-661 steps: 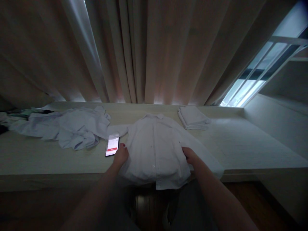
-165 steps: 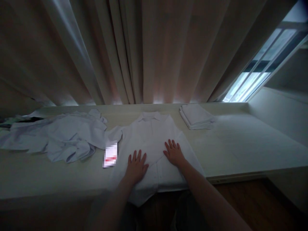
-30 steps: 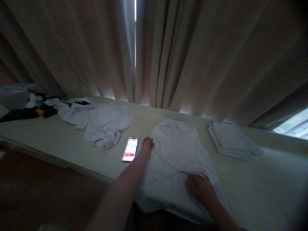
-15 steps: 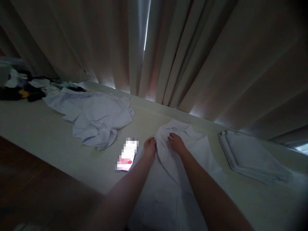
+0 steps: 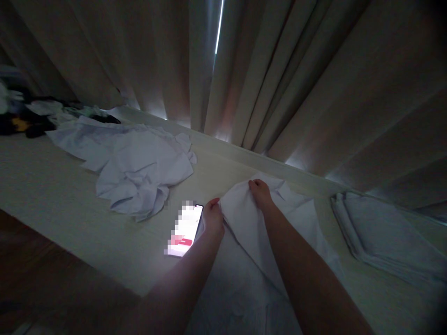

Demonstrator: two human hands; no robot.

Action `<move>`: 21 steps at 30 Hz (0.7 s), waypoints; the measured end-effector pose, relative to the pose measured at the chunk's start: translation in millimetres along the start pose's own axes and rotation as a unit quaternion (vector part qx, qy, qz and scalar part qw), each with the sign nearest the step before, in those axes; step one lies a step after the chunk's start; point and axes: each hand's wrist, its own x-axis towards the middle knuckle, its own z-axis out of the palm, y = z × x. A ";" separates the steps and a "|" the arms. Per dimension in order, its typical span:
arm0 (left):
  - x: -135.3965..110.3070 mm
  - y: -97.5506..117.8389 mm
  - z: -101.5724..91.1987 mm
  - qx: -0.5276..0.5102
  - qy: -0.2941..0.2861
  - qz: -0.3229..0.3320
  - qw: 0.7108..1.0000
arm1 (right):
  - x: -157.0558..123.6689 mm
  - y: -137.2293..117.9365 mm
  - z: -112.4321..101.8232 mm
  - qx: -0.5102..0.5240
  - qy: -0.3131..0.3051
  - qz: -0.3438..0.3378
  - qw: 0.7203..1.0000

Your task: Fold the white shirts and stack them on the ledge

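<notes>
A white shirt (image 5: 296, 218) lies spread on a pale wooden ledge (image 5: 59, 200) in front of me, its collar toward the curtains. My left hand (image 5: 212, 218) pinches the shirt's left edge, right beside a lit phone (image 5: 184, 229). My right hand (image 5: 260, 193) grips the cloth near the collar, with a fold of fabric drawn across between the two hands.
A crumpled pile of pale shirts (image 5: 136, 165) lies to the left. A stack of folded white cloths (image 5: 387, 237) sits at the right. Dark clothing (image 5: 21, 123) is heaped at the far left. Heavy curtains (image 5: 244, 70) hang behind the ledge.
My right hand has gone from the shirt's lower part up to the collar area. My left hand stays at the left edge near the phone. The view has swung left and closer.
</notes>
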 end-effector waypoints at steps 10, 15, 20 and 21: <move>-4.1 -3.2 1.4 -0.035 -0.057 -0.025 0.997 | 10.0 6.4 3.1 -0.005 -0.038 0.021 0.999; 1.8 -4.1 -0.5 -0.026 -0.042 -0.016 0.999 | 28.9 -6.4 11.8 -0.016 -0.084 0.016 0.996; 7.0 -5.2 -0.8 0.012 0.006 0.000 1.000 | 41.4 -3.9 20.6 -0.010 -0.016 0.003 1.000; 6.5 -4.9 0.5 0.012 0.009 0.003 1.000 | 42.5 -2.1 22.7 -0.008 -0.006 0.005 1.000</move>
